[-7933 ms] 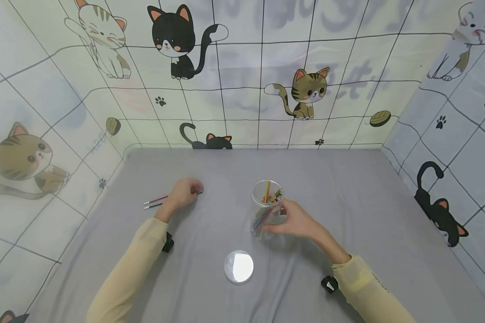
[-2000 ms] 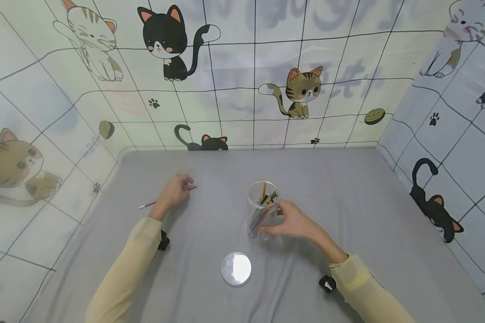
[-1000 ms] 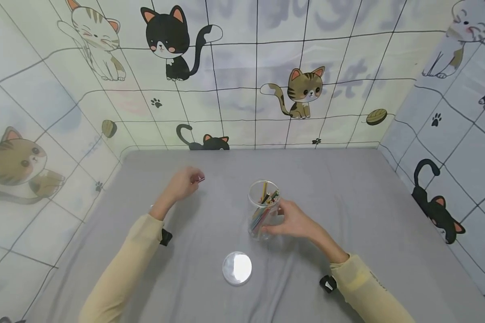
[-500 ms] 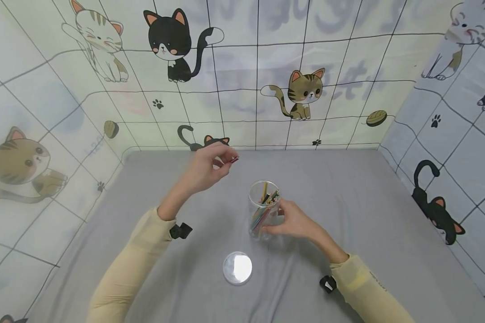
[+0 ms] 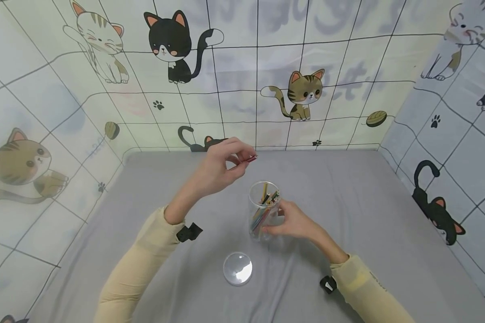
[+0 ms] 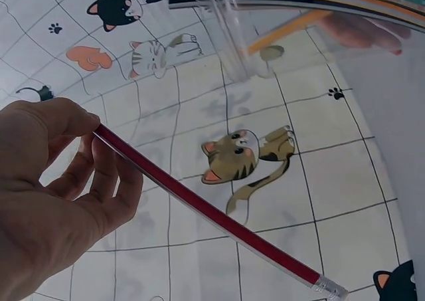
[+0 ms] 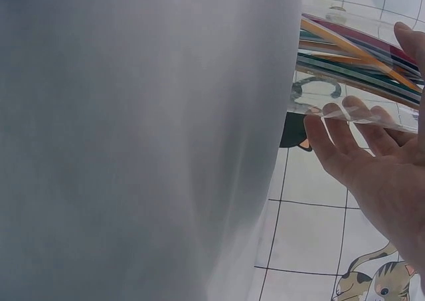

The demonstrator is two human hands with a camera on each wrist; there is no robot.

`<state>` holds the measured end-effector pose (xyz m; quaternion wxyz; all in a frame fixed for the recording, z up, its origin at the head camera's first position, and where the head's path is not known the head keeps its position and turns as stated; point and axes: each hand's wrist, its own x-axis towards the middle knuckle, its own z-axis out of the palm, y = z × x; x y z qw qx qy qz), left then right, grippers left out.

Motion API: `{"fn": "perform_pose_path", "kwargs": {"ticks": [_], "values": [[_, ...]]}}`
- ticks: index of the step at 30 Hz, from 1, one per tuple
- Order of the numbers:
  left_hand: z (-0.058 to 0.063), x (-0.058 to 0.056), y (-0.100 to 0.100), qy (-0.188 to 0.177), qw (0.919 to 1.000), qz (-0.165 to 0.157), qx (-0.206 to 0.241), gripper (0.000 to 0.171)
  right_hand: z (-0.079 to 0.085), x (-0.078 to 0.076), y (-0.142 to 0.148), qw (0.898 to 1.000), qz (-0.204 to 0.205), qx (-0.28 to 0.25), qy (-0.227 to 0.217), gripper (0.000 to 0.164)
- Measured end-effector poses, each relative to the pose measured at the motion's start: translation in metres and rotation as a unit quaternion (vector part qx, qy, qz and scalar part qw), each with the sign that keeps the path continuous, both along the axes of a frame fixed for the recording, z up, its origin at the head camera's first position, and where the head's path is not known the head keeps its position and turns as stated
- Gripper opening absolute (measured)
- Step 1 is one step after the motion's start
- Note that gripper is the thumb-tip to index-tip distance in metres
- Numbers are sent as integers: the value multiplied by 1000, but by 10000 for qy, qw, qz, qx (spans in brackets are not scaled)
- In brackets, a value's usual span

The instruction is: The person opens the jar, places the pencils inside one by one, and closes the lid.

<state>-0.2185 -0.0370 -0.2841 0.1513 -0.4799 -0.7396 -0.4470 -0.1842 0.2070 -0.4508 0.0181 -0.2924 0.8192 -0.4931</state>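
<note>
My left hand point(image 5: 218, 168) pinches a red pencil point(image 5: 250, 159) between thumb and fingers, raised behind and left of the jar's mouth. In the left wrist view the pencil point(image 6: 212, 209) slants downward, its metal-banded eraser end away from the fingertips. My right hand point(image 5: 293, 220) holds the side of a clear, lidless jar point(image 5: 252, 213) standing on the table. Several pencils point(image 5: 260, 217) of mixed colours lean inside it. The right wrist view shows the right hand's fingers point(image 7: 325, 141) against the jar wall, with the thumb on the opposite side.
A round clear lid point(image 5: 237, 269) lies flat on the grey cloth point(image 5: 372, 202), in front of the jar. Cat-printed curtains point(image 5: 242, 67) enclose the table at the back and both sides. A black wrist camera point(image 5: 189, 232) sits on the left wrist.
My left hand has picked up the red pencil from the table's left side and carried it up and right toward the jar. The right hand and jar have stayed in place.
</note>
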Motion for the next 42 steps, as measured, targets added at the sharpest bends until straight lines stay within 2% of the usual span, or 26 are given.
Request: {"fn": "perform_pose_path", "kwargs": {"ticks": [8,16,23,28,38,42], "values": [[11,10,9,215,9986,-363,308,26,0,0,2,9998,107,-33,141,51],[25,19,15,240,9918,-814,953,25,2,1,1,9999,64,41,98,48],[36,29,16,39,9856,-960,1390,23,4,3,-2,10000,-24,-5,-21,51],[42,33,18,-82,9779,-1139,1754,24,4,3,-4,9999,-2,-98,-28,49],[38,34,21,-406,9641,-1198,2336,24,2,2,1,10000,30,-4,36,49],[33,34,25,-490,9585,-1240,2518,25,3,3,1,10000,19,6,25,49]]}}
